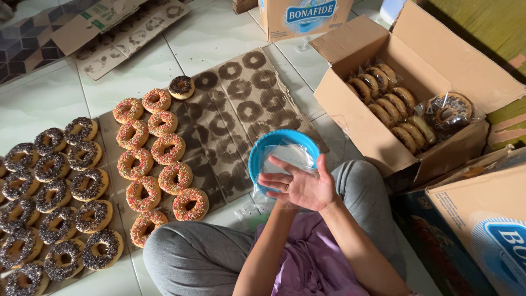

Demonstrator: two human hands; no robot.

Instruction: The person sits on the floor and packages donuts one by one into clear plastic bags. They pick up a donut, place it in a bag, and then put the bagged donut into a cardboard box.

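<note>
My right hand lies flat with its fingers spread and pointing left, just in front of a blue bowl that holds clear plastic bags. My left hand is almost wholly hidden beneath the right one; only its forearm rises to meet it. A bit of clear plastic shows under the hands. Sprinkle-topped donuts lie in rows on cardboard to the left, with chocolate-sprinkle donuts further left.
An open cardboard box at the right holds wrapped donuts, with one bagged chocolate donut on its edge. More boxes stand at the back and lower right. My crossed legs in grey trousers rest on the tiled floor.
</note>
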